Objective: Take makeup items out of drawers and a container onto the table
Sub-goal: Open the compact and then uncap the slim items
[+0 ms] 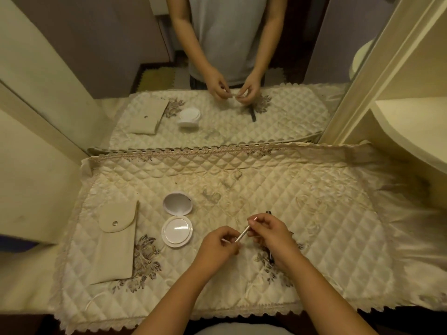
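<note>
I hold a slim pale makeup stick (242, 234) above the quilted table cover (314, 213), my left hand (219, 245) pinching its lower end, my right hand (271, 234) closed round the upper; a dark pencil (270, 256) lies beneath my right hand. To set it down well I should lower it flat beside the open compact (177, 220), clear of the pouch (116, 243); release only once it rests, so it cannot roll.

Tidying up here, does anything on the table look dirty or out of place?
The quilted cloth has dark smudges near its middle. The compact lies open. Nothing looks spilled or broken.
</note>
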The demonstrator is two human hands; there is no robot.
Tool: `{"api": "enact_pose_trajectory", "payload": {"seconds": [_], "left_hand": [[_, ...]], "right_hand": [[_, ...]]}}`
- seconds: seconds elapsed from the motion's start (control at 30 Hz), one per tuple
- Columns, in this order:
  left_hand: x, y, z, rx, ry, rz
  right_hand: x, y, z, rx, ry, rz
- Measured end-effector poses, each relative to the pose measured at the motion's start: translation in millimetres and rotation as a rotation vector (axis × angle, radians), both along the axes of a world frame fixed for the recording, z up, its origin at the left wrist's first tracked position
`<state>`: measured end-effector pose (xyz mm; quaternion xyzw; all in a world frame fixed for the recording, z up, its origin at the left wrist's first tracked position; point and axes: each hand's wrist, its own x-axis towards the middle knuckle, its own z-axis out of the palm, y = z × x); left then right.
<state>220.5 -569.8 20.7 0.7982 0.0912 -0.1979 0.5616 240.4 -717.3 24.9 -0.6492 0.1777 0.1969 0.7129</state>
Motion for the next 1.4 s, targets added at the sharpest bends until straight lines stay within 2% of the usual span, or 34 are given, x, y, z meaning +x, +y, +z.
{"api": "enact_pose_trajectory", "payload": {"seconds": [0.17,0.47,0.6,0.77,1.0,1.1,1.27,1.4], "left_hand": [[3,-8,3,-0.036,-0.022,0.073],[3,-17,1,0.017,-0.193,0.108],[6,-18,-2,-0.019,-0.178,0.134],[7,-16,-5,0.027,-0.141,0.077],[3,-1,-15,0.053,-0.031,0.138],[8,8,-21,0.084,-0.002,0.209],[22,13,-28,0.235,-0.047,0.251],[30,11,-26,0.273,-0.04,0.26]], "right_hand": [[4,5,2,0.041,-0.032,0.051],[10,3,4,0.024,-0.07,0.041],[14,0,3,0.035,-0.061,0.035],[19,1,0,0.033,-0.056,0.035],[33,-5,-5,0.07,-0.048,-0.185],[34,-8,-11,-0.018,-0.052,-0.127],[30,-2,-21,-0.232,-0.041,0.11],[29,5,-29,-0.458,-0.06,0.276]]}}
